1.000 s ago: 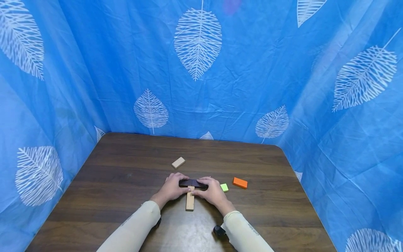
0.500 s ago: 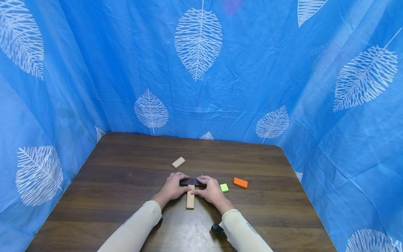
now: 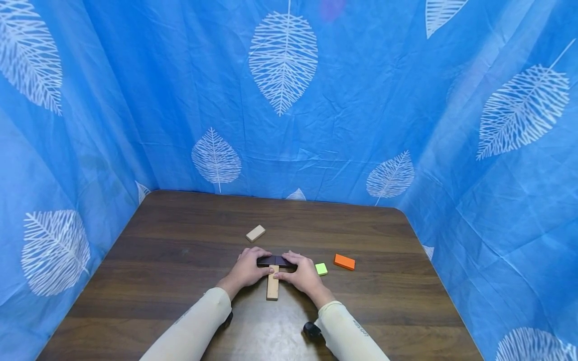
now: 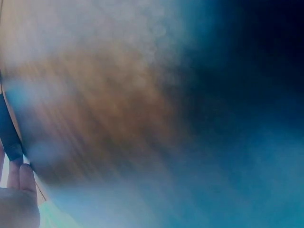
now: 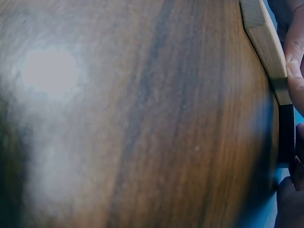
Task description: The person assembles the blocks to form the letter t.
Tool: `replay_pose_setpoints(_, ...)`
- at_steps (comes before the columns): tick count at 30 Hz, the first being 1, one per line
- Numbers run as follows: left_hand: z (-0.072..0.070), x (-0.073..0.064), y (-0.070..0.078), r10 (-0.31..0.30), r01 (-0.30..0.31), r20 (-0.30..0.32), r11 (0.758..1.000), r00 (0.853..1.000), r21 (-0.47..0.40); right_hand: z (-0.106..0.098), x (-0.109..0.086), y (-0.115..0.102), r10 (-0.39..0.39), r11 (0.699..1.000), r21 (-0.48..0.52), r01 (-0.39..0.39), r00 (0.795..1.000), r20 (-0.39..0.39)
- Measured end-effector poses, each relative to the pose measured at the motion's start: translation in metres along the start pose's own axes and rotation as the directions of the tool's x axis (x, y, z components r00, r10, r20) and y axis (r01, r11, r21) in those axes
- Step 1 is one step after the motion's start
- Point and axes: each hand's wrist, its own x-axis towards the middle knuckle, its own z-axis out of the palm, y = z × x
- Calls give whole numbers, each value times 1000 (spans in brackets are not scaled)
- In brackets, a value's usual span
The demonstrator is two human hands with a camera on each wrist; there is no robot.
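Two dark, nearly black blocks lie end to end in a crosswise bar in the head view. My left hand (image 3: pixel 246 269) holds the left dark block (image 3: pixel 265 261) at its outer end, and my right hand (image 3: pixel 304 275) holds the right dark block (image 3: pixel 283 261) likewise. From the middle of the bar a pale wooden block (image 3: pixel 273 290) runs toward me, so the three make a T. Both thumbs reach in to its far end. The right wrist view shows the wooden block (image 5: pixel 268 50) meeting a dark one (image 5: pixel 286 135); the left wrist view is mostly blurred.
Behind the left hand lies another pale wooden block (image 3: pixel 256 233). A yellow-green block (image 3: pixel 321 269) sits close beside the right hand, with an orange block (image 3: pixel 344 261) farther right. The brown wooden table (image 3: pixel 180 225) is bordered by a blue leaf-patterned curtain (image 3: pixel 334 125).
The T of blocks and both hands have shifted very slightly away from me since the first frame. The grip looks the same, and the loose blocks have stayed in place.
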Motion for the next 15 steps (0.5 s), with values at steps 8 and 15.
replay_pose_setpoints(8,1,1,-2,7,-7,-20,1000,1000,-25,0,-1,3,-6,999,45,7,1000,-18)
replay_pose_setpoints(15,0,2,-1,-3,3,-9,1000,1000,-2,1,-1,3,17,998,68,-16,1000,-16)
